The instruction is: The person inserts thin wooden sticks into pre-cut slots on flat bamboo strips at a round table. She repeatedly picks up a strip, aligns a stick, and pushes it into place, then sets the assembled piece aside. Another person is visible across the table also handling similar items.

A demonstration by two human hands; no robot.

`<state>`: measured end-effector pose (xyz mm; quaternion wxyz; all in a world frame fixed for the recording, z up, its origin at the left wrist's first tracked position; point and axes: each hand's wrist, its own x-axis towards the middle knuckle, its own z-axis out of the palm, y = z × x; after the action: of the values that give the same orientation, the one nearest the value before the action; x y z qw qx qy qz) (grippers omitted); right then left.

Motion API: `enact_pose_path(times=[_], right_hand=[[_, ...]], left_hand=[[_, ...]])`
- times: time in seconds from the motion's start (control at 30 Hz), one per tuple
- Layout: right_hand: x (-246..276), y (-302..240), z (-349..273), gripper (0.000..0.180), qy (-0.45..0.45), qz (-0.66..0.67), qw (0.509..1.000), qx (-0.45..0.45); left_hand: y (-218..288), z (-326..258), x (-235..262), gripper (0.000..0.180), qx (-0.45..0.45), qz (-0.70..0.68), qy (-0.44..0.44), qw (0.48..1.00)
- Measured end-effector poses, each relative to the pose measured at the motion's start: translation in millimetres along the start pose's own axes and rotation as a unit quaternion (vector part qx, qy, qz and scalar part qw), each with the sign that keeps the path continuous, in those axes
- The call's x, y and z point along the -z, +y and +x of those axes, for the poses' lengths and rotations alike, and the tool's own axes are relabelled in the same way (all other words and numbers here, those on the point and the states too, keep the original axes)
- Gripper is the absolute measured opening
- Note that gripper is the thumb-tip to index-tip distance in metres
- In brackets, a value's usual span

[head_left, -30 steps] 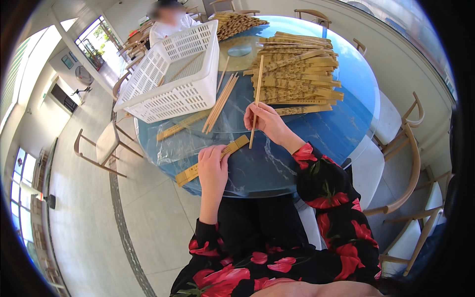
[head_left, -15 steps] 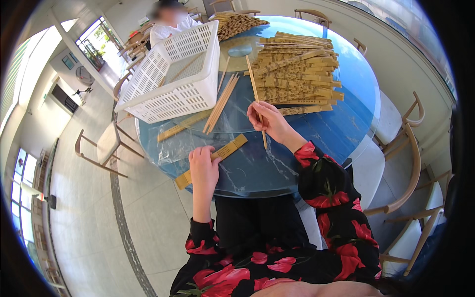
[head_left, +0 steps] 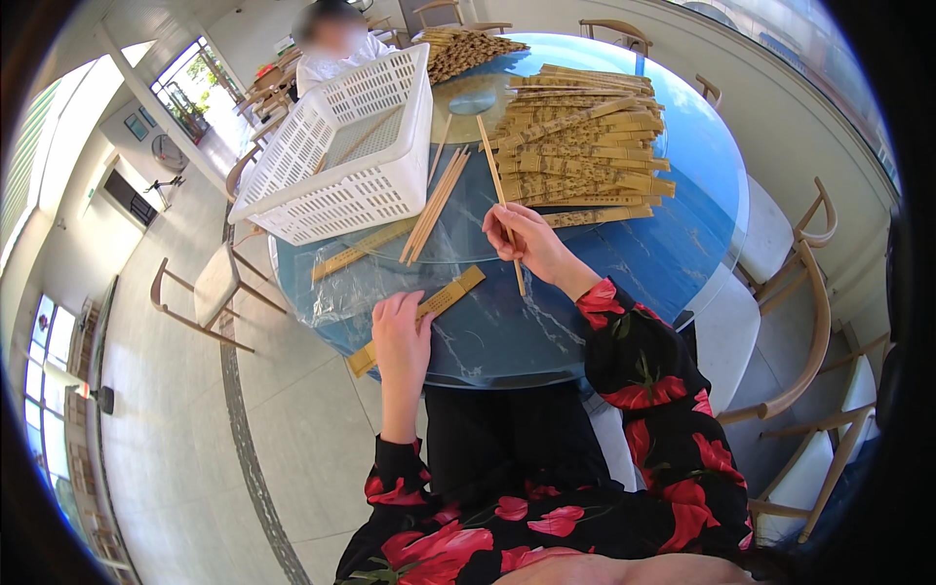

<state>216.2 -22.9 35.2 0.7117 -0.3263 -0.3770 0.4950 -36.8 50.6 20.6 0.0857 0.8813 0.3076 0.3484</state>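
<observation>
My left hand holds a flat golden-yellow paper chopstick sleeve at the near edge of the blue round table. The sleeve slants, its two ends showing on either side of my fingers. In my right hand, pinched between thumb and fingers, is a pale wooden chopstick; whether a second lies against it I cannot tell. Between my hands and the basket lie several loose chopsticks. Another yellow sleeve rests partly under clear plastic film.
A white slatted plastic basket stands at the left with a few sticks inside. A large pile of printed yellow sleeves lies at the right, another stack at the back. Wooden chairs surround the table; a person sits beyond.
Almost nothing differs. My left fingers have shifted slightly over the sleeve, and the chopstick in my right hand has moved a touch to the left.
</observation>
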Motion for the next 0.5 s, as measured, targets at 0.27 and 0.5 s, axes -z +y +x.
enact_pose_path(times=[0.27,0.5], right_hand=[[-4,-5,-2,0.034,-0.005,0.001,1.0,0.0],[-5,-1,-3,0.034,-0.011,-0.008,1.0,-0.011]], left_hand=[[-42,-16,59,0.028,0.021,0.018,-0.049,0.998],[-51,-27,55,0.022,0.014,-0.007,-0.056,0.998]])
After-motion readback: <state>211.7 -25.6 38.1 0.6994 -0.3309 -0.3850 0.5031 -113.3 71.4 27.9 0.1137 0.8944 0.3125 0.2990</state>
